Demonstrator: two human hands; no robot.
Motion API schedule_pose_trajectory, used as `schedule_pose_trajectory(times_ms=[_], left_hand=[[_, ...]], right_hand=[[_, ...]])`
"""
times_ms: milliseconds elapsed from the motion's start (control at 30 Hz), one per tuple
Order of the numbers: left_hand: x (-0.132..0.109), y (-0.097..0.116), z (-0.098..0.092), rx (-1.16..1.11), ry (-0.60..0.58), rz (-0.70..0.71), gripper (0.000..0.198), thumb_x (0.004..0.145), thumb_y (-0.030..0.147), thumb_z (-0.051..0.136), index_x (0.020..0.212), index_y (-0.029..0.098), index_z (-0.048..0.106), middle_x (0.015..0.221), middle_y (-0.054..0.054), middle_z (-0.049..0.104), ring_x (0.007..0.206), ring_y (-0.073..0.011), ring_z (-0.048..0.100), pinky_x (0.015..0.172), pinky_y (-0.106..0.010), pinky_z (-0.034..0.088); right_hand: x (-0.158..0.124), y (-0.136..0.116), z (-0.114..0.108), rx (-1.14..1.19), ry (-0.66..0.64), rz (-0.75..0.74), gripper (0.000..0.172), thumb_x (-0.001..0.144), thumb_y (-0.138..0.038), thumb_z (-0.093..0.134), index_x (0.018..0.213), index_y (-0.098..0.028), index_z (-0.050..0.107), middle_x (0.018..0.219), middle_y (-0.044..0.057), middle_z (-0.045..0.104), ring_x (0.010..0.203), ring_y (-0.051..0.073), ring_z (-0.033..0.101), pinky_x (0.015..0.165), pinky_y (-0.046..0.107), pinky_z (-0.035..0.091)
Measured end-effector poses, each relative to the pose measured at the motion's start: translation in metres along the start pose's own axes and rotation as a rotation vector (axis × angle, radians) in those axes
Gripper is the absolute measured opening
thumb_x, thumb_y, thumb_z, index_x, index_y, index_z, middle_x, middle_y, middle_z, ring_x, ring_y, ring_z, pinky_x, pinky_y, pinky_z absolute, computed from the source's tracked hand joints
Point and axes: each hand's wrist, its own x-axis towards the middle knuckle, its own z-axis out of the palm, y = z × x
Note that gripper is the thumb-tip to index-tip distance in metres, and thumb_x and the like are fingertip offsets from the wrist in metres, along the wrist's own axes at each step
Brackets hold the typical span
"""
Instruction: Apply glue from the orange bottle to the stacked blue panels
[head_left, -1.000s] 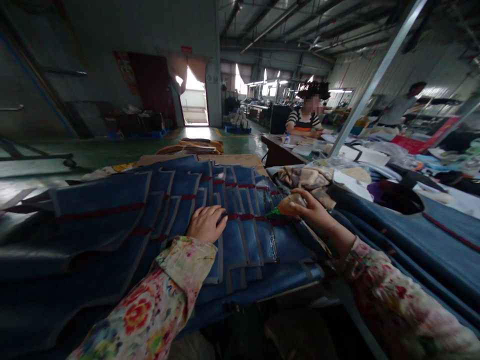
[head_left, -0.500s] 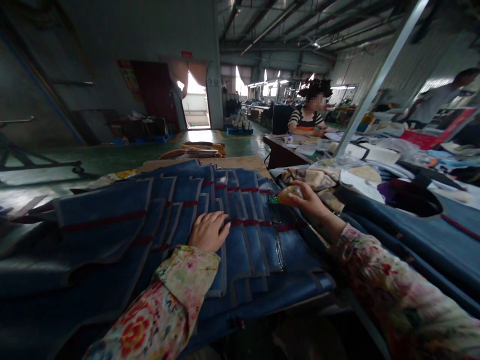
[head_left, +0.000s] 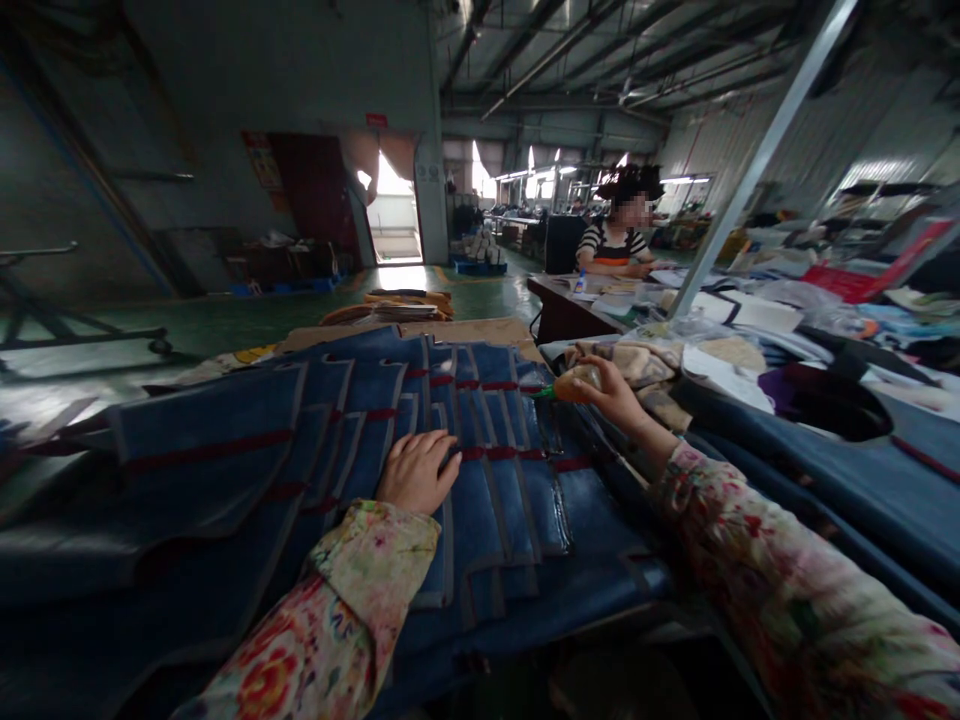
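Note:
Overlapping blue panels with grey edges and dark red bands are fanned out in front of me. My left hand lies palm down on them, fingers stretched out; a small dark spot shows by its fingertips, too unclear to name. Farther right, my right hand is wrapped round a yellowish squeeze bottle. The bottle is tilted on its side, its green nozzle pointing left at the upper right panels. Whether the nozzle touches them I cannot tell. A wet, shiny strip runs along a panel edge below it.
More blue pieces and a patterned cloth lie to the right. A slanted metal post rises there. Beyond, a person in a striped top sits at a dark table. A wheeled stand is far left.
My right hand and the bottle have shifted slightly left and away from me. My left hand stays in place. The person standing at the far right is no longer plainly visible.

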Motion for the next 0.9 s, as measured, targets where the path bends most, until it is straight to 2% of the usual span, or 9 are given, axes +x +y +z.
schedule_pose_trajectory(times_ms=[233, 300, 433, 567, 733, 900], left_hand=[[-0.001, 0.000, 0.001, -0.004, 0.023, 0.003, 0.027, 0.089, 0.035, 0.040, 0.106, 0.024, 0.059, 0.115, -0.003, 0.062, 0.106, -0.0198, 0.055, 0.096, -0.042, 0.034], [-0.001, -0.001, 0.002, 0.000, 0.025, -0.001, 0.027, 0.089, 0.035, 0.040, 0.106, 0.024, 0.059, 0.115, -0.002, 0.062, 0.106, -0.0198, 0.055, 0.097, -0.042, 0.033], [-0.002, -0.001, 0.003, 0.002, 0.022, 0.002, 0.028, 0.089, 0.035, 0.039, 0.106, 0.024, 0.059, 0.115, -0.003, 0.062, 0.106, -0.0199, 0.055, 0.097, -0.042, 0.033], [-0.001, 0.000, 0.002, -0.004, 0.023, 0.003, 0.028, 0.089, 0.034, 0.039, 0.106, 0.024, 0.058, 0.115, -0.003, 0.062, 0.106, -0.0201, 0.055, 0.097, -0.042, 0.033], [0.000, 0.001, 0.000, -0.018, 0.018, -0.005, 0.027, 0.089, 0.035, 0.041, 0.105, 0.024, 0.059, 0.115, -0.003, 0.062, 0.106, -0.0206, 0.055, 0.096, -0.043, 0.034], [-0.001, 0.001, 0.000, -0.015, 0.009, -0.011, 0.027, 0.089, 0.034, 0.040, 0.105, 0.024, 0.059, 0.115, -0.003, 0.062, 0.106, -0.0203, 0.055, 0.097, -0.043, 0.033]], right_hand=[[-0.014, -0.028, -0.023, 0.072, -0.222, 0.323, 0.049, 0.069, -0.056, 0.060, 0.103, -0.020, 0.057, 0.100, 0.007, 0.061, 0.100, 0.028, 0.055, 0.093, 0.044, 0.041], [-0.017, -0.037, -0.029, 0.089, -0.262, 0.361, 0.050, 0.069, -0.057, 0.059, 0.103, -0.020, 0.057, 0.100, 0.006, 0.062, 0.102, 0.028, 0.055, 0.094, 0.044, 0.041], [-0.023, -0.044, -0.030, 0.121, -0.282, 0.279, 0.054, 0.071, -0.056, 0.059, 0.113, -0.022, 0.052, 0.109, 0.005, 0.059, 0.107, 0.027, 0.053, 0.097, 0.043, 0.040], [-0.029, -0.043, -0.027, 0.110, -0.331, 0.164, 0.051, 0.072, -0.053, 0.062, 0.113, -0.025, 0.051, 0.110, 0.004, 0.060, 0.108, 0.028, 0.052, 0.096, 0.043, 0.041], [-0.032, -0.043, -0.025, 0.138, -0.359, 0.141, 0.051, 0.072, -0.051, 0.063, 0.114, -0.026, 0.050, 0.107, 0.004, 0.061, 0.103, 0.027, 0.055, 0.088, 0.042, 0.047], [-0.029, -0.036, -0.019, 0.124, -0.358, 0.125, 0.053, 0.071, -0.050, 0.065, 0.114, -0.025, 0.048, 0.110, 0.005, 0.057, 0.104, 0.026, 0.054, 0.090, 0.042, 0.046]])
